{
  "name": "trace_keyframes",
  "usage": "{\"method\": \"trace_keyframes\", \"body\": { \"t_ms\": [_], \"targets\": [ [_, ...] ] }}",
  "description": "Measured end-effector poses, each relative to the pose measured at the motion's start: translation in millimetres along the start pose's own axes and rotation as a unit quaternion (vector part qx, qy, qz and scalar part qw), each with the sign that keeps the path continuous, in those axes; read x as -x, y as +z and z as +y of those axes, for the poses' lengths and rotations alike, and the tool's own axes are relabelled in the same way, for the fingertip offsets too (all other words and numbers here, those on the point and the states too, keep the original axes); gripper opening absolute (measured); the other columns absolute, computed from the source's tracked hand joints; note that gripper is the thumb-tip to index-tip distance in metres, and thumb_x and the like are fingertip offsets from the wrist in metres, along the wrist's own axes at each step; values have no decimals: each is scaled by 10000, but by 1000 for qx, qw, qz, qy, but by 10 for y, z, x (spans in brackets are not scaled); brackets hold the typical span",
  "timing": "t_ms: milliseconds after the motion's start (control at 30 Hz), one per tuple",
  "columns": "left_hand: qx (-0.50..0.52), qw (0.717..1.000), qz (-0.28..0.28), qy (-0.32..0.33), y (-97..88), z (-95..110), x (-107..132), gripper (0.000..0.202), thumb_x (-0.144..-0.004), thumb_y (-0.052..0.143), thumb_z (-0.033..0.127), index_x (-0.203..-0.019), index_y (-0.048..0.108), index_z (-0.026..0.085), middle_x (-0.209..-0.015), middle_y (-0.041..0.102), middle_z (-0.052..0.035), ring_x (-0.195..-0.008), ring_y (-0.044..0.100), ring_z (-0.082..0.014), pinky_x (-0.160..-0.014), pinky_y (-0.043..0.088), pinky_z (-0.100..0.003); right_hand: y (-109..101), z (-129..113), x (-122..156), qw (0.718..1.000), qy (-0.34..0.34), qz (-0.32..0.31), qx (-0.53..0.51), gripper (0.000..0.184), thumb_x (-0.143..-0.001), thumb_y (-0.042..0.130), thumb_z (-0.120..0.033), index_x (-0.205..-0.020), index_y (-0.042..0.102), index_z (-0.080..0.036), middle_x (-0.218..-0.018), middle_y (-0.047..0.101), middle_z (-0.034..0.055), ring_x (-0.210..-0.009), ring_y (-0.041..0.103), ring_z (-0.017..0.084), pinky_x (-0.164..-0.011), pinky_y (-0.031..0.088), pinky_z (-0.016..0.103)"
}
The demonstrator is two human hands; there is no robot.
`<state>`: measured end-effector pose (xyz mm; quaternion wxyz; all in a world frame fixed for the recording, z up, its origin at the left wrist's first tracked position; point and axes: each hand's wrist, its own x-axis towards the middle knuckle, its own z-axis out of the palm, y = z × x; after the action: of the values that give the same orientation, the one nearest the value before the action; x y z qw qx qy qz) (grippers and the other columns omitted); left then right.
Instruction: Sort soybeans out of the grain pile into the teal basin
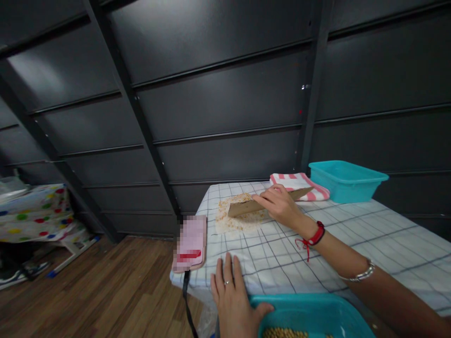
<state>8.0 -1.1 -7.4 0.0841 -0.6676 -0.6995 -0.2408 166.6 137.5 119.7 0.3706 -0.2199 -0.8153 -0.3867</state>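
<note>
My right hand (280,204) is closed around a long strip of brown cardboard (243,208), tilted on its edge on the tablecloth. Pale yellowish crumbs and husk-like bits (234,220) lie scattered about the strip's left end. At the front edge of the table, my left hand (234,298) has its fingers stretched out over the cloth. Its thumb rests on the rim of a teal plastic basin (310,300), low in the picture. Small round tan beans or seeds (285,332) lie inside this basin, which the bottom of the picture cuts off.
A checked white tablecloth (352,225) covers the table. At the back stand a second teal basin (347,180) and a folded pink-striped towel (287,178). On the left edge lies a pink phone-like case (192,239) with a black strap. Dark panels (229,103) rise behind.
</note>
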Motion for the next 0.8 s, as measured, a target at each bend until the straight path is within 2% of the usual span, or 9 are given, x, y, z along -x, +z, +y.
{"method": "trace_keyframes", "body": {
  "t_ms": [67, 267, 500, 800],
  "targets": [
    [-9, 1000, 18, -9, 24, 14, 9, 918, -451, 689, 422, -1235, 328, 106, -1317, 338, -166, -1224, 214, -363, -982, 180, -563, -2, 6, 3, 1000, -2, -1, -3, 304, -785, 311, -41, -922, 553, -164, -653, 538, 15, -653, 428, 148, -703, 299, 317],
    [-9, 1000, 18, -4, 84, 20, 18, 894, -472, 667, 413, -1242, 314, 126, -1322, 330, -160, -1227, 200, -368, -975, 183, -572, -78, 40, 16, 1000, -9, 9, -16, 315, -752, 310, -12, -901, 553, -146, -661, 543, 19, -649, 432, 144, -702, 306, 310],
    [-9, 1000, 19, -6, 8, 82, 3, 861, -487, 661, 372, -1235, 317, 119, -1307, 351, -168, -1222, 218, -359, -973, 185, -568, -82, 50, 42, 1000, -13, 6, -13, 317, -763, 300, -23, -911, 553, -145, -669, 551, 26, -667, 440, 150, -702, 310, 318],
    [-8, 1000, 21, -3, -23, 115, 6, 854, -498, 666, 400, -1226, 325, 111, -1305, 352, -174, -1221, 223, -347, -978, 170, -555, -117, 70, 62, 1000, -14, -3, -26, 346, -757, 305, -17, -934, 548, -189, -687, 560, 3, -650, 439, 134, -716, 304, 315]
  ]
}}
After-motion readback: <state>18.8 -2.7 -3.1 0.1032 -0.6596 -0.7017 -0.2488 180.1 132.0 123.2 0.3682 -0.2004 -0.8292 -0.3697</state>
